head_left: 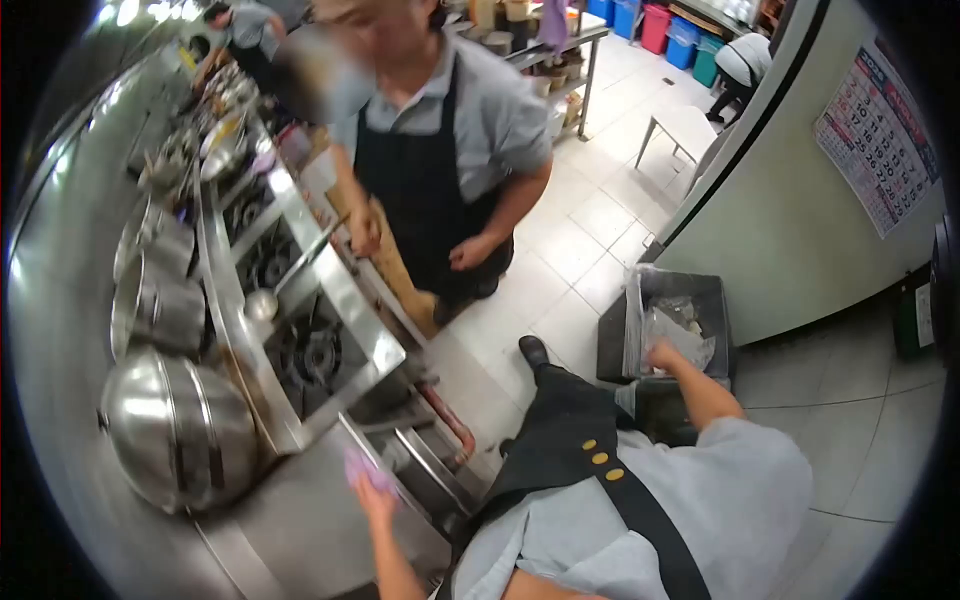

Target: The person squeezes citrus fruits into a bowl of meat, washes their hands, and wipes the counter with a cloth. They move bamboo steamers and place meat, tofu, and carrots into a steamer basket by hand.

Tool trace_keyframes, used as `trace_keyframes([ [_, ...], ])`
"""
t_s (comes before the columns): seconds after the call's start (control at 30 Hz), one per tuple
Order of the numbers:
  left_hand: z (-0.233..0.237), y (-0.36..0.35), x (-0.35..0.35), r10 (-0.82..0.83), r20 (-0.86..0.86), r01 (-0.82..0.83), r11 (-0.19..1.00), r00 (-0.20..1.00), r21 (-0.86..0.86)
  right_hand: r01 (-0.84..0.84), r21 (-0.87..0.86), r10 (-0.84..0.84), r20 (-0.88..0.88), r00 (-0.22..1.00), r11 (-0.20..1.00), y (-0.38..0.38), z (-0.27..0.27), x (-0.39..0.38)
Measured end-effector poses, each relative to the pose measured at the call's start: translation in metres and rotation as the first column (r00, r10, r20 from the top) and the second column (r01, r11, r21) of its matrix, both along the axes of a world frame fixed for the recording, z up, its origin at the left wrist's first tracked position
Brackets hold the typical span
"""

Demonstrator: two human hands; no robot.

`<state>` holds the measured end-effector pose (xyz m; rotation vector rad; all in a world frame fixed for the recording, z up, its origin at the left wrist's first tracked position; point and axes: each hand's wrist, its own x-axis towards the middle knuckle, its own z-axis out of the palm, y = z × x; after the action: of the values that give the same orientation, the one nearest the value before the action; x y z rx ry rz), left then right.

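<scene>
My left hand [378, 497] rests on the steel counter [290, 520] beside the stove and presses a small purple cloth [360, 467] against it. My right hand [664, 355] reaches out over a dark waste bin [710, 295] on the floor, just above the crumpled clear plastic [680, 335] inside it. Blur hides whether its fingers hold anything. My grey shirt and black apron fill the bottom of the view.
A co-worker in a black apron [425, 190] stands at the gas stove [305, 355], one hand by a ladle [262, 305]. Large steel pots [180, 430] line the left wall. Another person works at the far end. A white wall with a calendar [880, 140] stands on the right.
</scene>
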<state>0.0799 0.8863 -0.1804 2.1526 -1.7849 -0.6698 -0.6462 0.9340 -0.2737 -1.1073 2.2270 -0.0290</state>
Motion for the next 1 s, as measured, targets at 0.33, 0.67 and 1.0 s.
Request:
trace_keyframes([
  [0.33, 0.028, -0.073, -0.152, 0.281, 0.413, -0.375, 0.912, 0.866, 0.166, 0.301, 0.109, -0.319, 0.394, 0.862, 0.947, -0.189, 0.073, -0.112],
  [0.67, 0.055, -0.257, -0.469, 0.094, 0.304, -0.225, 0.873, 0.948, 0.433, 0.238, -0.85, -0.188, 0.167, 0.968, 0.469, -0.728, 0.182, -0.345],
  [1.0, 0.11, -0.662, -0.819, -0.263, -0.746, 0.026, 0.949, 0.611, -0.314, 0.048, -0.968, 0.05, 0.063, 0.997, 0.248, -0.969, 0.258, -0.456],
])
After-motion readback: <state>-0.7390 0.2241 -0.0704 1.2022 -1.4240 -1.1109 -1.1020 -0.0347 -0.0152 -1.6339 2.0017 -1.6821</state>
